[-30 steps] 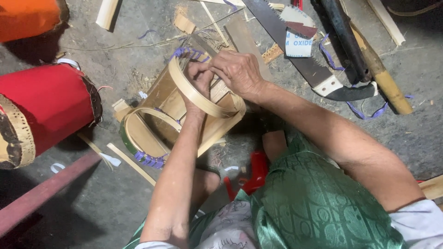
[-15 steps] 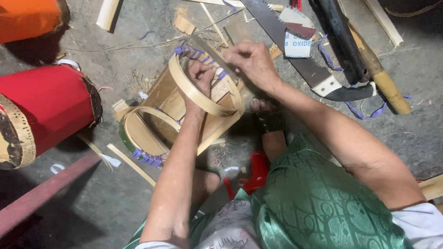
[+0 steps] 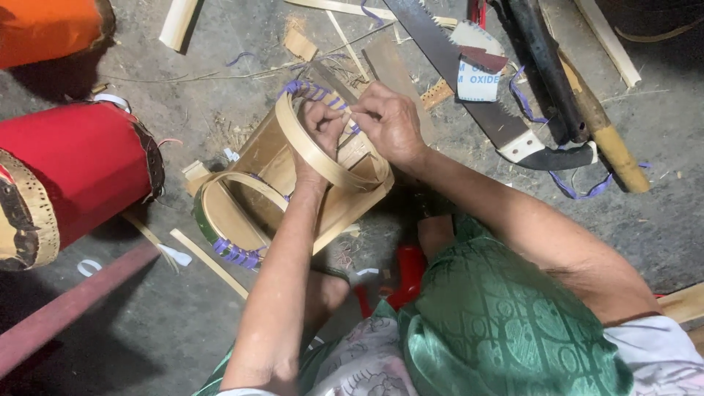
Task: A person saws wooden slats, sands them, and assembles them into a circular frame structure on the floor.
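A bamboo hoop [image 3: 312, 158] with purple strip lashing along its far rim rests on a flat wooden board [image 3: 268, 158]. My left hand [image 3: 320, 128] grips the hoop's far rim. Close beside it, my right hand [image 3: 389, 121] pinches the purple strip [image 3: 312, 90] at the same spot on the rim. A second, green-edged hoop [image 3: 227, 220] with purple lashing lies against the board to the left.
A red drum [image 3: 81, 172] lies at left, an orange one [image 3: 48, 26] at top left. A hand saw [image 3: 469, 88], sandpaper piece [image 3: 477, 70], a wood-handled tool [image 3: 598, 128] and bamboo slats lie beyond. A dark red plank [image 3: 66, 308] crosses the lower left.
My right hand has moved in from the right and closed against my left hand at the hoop's far rim, working the purple strip.
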